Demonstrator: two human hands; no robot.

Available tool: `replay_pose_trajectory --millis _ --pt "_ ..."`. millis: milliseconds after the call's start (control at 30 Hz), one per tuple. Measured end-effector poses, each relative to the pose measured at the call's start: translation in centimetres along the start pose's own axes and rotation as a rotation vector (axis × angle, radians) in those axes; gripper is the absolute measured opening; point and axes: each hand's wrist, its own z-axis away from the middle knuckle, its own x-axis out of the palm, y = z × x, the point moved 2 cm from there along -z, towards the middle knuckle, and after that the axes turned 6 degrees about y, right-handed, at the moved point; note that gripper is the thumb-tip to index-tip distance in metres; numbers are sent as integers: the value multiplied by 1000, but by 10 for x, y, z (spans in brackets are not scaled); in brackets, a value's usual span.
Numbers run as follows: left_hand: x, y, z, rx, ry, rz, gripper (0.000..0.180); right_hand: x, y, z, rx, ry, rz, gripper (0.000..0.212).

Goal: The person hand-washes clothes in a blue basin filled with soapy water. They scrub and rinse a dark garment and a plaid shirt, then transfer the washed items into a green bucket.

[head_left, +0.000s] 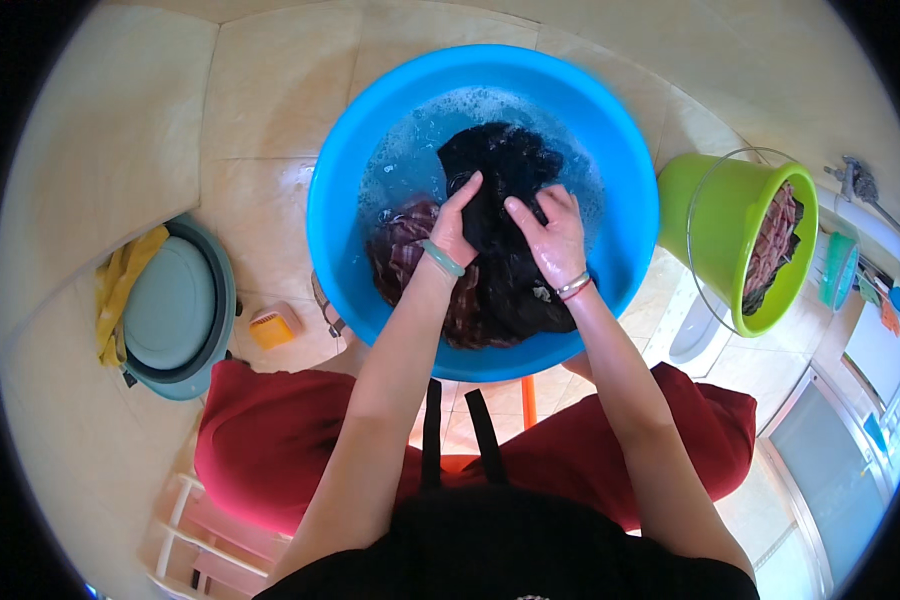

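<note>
A wet black garment (502, 215) is bunched up between my hands, over the soapy water (395, 155) in a large round blue basin (338, 195). My left hand (454, 228) grips its left side, thumb on top and the other fingers mostly hidden by the cloth. On the right side, my right hand (552, 238) is closed on the same garment, with its thumb pointing up and left. Part of the garment hangs down toward the near side of the basin. A dark red plaid cloth (402, 238) lies in the water to the left, partly under my left wrist.
To the right, a tilted lime green bucket (705, 210) holds plaid cloth (773, 235). Leftward, a grey-green basin (170, 305) leans by the wall with a yellow cloth (120, 290) over its edge. A small orange block (274, 327) sits on the floor. A tap (854, 180) is at far right.
</note>
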Motion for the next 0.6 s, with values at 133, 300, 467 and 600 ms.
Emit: replay_pose_trajectory --millis 133,300,467,600 --pt "-1 -31 16 63 -67 -14 53 -13 -59 34 -220 -26 88 31" --pt "12 -75 62 219 216 -65 57 8 -42 34 67 -18 124 36" --pt "7 -101 81 163 -35 -12 62 19 -21 18 88 -151 352 41" --pt "0 -101 96 146 26 46 64 4 -46 57 -149 -70 354 35"
